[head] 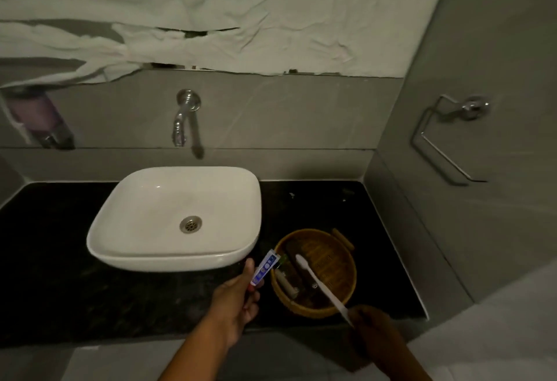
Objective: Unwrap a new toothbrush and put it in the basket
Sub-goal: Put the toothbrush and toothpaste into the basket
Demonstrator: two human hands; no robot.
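Note:
A round woven basket (346, 263) stands on the black counter, right of the sink. My right hand (372, 328) pinches the handle end of a bare white toothbrush (319, 282), whose head reaches over the basket's inside. My left hand (238, 299), just left of the basket, is shut on a small blue and white packet (265, 269), perhaps a small toothpaste tube. Several small dark and pale toiletry items lie in the basket's left half.
A white square sink (168, 197) sits on the black counter (54, 260) under a chrome wall tap (185, 121). A soap dispenser (39, 118) hangs at the left wall, a chrome towel ring (446, 136) on the right wall.

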